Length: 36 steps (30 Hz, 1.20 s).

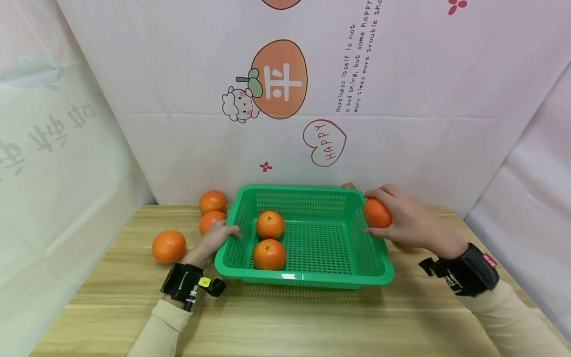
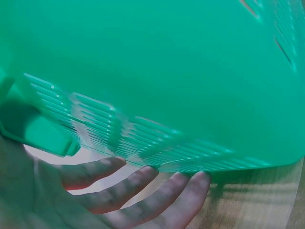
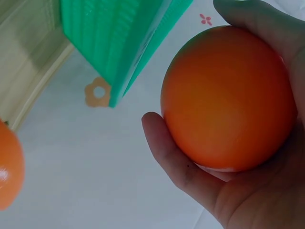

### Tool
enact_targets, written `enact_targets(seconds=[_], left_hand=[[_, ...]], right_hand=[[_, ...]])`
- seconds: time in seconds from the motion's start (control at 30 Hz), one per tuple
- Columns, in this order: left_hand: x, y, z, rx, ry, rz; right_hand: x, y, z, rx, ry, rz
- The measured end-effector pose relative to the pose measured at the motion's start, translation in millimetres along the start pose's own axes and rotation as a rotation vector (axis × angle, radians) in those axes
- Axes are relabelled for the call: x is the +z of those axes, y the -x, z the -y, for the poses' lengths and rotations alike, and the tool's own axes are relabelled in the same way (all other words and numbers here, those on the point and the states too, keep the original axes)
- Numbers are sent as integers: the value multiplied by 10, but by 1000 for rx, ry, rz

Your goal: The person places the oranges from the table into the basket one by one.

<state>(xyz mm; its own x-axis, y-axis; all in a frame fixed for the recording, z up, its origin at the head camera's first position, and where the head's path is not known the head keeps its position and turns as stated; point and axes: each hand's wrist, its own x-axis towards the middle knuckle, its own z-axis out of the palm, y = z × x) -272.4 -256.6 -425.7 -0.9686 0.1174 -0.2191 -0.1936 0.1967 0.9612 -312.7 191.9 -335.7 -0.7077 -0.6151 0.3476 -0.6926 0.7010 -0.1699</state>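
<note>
A green plastic basket [image 1: 312, 276] stands on the table, with an orange [image 1: 269, 225] and a second orange [image 1: 269, 255] inside at its left. My left hand [image 1: 213, 244] grips the basket's left rim. Its thumb hooks over the edge, while the fingers [image 2: 138, 179] touch the outer wall in the left wrist view. Above the basket's right rim, my right hand [image 1: 408, 218] holds another orange [image 1: 377, 213]. The right wrist view shows this orange [image 3: 228, 100] between thumb and fingers, apart from the basket's wall [image 3: 109, 38].
Left of the basket lie three oranges: one at the back [image 1: 212, 203], one by the left hand [image 1: 211, 221], and one farther left [image 1: 169, 246]. Another orange [image 3: 7, 167], partly cut off in the right wrist view, lies beneath the right hand. A printed cloth [image 1: 200, 158] hangs behind the wooden table [image 1: 276, 322].
</note>
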Motion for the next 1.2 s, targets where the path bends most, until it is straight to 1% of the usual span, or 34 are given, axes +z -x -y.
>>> enact_targets(seconds=[0.13, 0.3, 0.5, 0.63, 0.9, 1.2], left_hand=[[-4, 3, 5, -1, 4, -2], [-3, -5, 14, 5, 24, 10], [-3, -12, 18, 6, 23, 9], [-7, -12, 21, 7, 12, 8], [22, -12, 19, 5, -10, -16], [14, -7, -4, -11, -19, -26]], right_hand=[[35, -85, 68, 1, -21, 39], [56, -159, 143, -8, -47, 47], [50, -277, 264, -51, -36, 73], [50, -367, 361, -79, -63, 98], [95, -470, 487, -151, -63, 84], [115, -624, 593, -183, -80, 74]])
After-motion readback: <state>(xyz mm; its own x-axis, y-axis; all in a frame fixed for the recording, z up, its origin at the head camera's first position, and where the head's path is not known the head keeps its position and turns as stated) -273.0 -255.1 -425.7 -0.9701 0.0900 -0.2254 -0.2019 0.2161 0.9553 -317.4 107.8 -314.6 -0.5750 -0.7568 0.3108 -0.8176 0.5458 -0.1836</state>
